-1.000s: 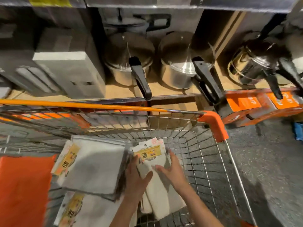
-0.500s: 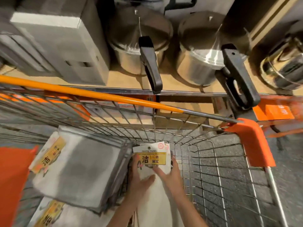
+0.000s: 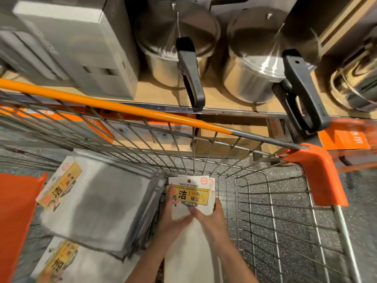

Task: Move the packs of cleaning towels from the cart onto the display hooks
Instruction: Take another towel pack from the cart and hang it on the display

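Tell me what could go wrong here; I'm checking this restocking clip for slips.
Both hands, left and right, hold several white towel packs at once; back ones may slide out. Lifting past the cart's wire wall could snag the header cards. The leaning grey stack beside them might topple.

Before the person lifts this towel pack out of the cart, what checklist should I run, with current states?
1. Both hands on the white cleaning towels pack: ok, left hand and right hand grip it.
2. Hang hole at the pack's top open: ok.
3. Pack free of the gray towel stack: ok, beside it.
4. Lift path past the orange cart handle: cannot tell.
5. Display hooks in sight: not ok, none visible.
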`<control>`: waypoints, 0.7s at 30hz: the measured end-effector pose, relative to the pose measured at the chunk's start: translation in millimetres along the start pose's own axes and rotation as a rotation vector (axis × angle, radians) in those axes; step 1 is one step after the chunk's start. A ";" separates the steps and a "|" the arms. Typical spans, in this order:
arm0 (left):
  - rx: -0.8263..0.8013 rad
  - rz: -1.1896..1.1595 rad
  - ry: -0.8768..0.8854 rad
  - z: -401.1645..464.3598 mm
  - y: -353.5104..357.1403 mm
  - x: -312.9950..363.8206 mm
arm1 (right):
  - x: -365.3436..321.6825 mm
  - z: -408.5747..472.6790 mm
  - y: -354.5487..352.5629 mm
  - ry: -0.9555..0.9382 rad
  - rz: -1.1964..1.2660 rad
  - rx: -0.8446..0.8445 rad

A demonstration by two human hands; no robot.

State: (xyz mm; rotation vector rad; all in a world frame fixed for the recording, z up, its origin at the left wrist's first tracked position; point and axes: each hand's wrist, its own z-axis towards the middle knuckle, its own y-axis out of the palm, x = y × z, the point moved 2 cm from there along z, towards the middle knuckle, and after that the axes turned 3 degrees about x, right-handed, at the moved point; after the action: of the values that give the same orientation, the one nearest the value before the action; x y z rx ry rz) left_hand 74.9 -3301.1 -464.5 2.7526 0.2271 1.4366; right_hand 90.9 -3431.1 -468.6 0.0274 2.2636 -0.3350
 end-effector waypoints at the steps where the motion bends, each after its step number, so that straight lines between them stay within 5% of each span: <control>1: -0.001 0.002 0.003 -1.2 -0.6 -0.1 | -0.4 -0.8 0.2 0.004 -0.001 0.004; 10: -0.016 -0.178 -0.016 -18.2 8.6 12.1 | -18.4 -12.0 -12.4 0.021 -0.124 -0.048; 21: 0.040 0.045 -0.021 -59.0 15.3 57.9 | -61.8 -51.8 -37.0 -0.061 -0.059 -0.094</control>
State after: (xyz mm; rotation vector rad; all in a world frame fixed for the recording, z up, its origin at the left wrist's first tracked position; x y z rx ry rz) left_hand 61.0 -3310.5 -382.1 2.8210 0.1965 1.4275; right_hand 88.2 -3448.3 -381.6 -0.0973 2.2203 -0.2567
